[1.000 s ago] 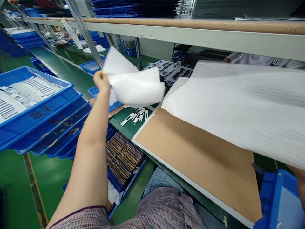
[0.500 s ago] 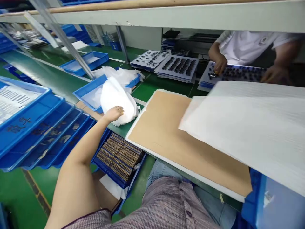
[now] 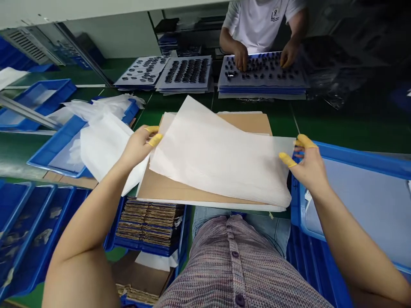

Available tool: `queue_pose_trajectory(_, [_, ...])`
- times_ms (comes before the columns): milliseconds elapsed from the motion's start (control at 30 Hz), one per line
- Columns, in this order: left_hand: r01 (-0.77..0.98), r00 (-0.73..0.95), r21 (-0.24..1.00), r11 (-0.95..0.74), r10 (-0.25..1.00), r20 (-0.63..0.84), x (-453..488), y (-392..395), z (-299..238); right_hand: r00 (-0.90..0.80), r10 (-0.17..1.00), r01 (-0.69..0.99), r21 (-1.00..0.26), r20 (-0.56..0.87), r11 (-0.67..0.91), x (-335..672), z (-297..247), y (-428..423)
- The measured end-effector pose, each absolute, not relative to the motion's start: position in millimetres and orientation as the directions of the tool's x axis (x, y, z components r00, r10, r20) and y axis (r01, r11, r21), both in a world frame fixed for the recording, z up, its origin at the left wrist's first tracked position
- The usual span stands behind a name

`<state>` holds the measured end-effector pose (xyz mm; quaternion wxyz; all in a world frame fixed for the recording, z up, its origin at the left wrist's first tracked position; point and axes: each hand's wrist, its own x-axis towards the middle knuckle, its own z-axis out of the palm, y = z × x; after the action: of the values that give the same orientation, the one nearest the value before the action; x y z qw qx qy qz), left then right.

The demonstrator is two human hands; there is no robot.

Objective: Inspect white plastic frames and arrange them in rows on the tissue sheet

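Note:
A large white paper sheet (image 3: 218, 158) spans the space between my hands, slightly bowed, over a brown cardboard sheet (image 3: 180, 188) with white layers under it. My left hand (image 3: 138, 143), with yellow finger covers on thumb and finger, pinches the paper's left edge. At the opposite end, my right hand (image 3: 306, 164), with the same yellow covers, holds the paper by its right edge, thumb toward me. Left of the cardboard lies a loose pile of white sheets (image 3: 105, 143), partly under my left forearm.
Blue trays (image 3: 346, 149) stand at the right, and another blue tray (image 3: 64, 158) at the left. Below the table edge, a crate holds stacked cardboard pieces (image 3: 149, 222). Across the table, a co-worker's hands (image 3: 240, 55) work over a board of small black parts (image 3: 263, 70).
My left hand has left the white pile and moved right to the paper's left edge. The paper has shifted left over the cardboard. My right hand has come into view; the camera turned right.

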<state>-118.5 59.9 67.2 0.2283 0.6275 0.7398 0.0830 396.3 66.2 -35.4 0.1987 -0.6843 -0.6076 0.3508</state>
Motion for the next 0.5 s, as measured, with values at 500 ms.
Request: queue_pose_trajectory(500, [0.831, 0.138, 0.533, 0.159, 0.869, -0.475, -11, 128, -9, -0.467, 0.785, 0.758, -0.641, -0.407, 0.119, 298, -48, 154])
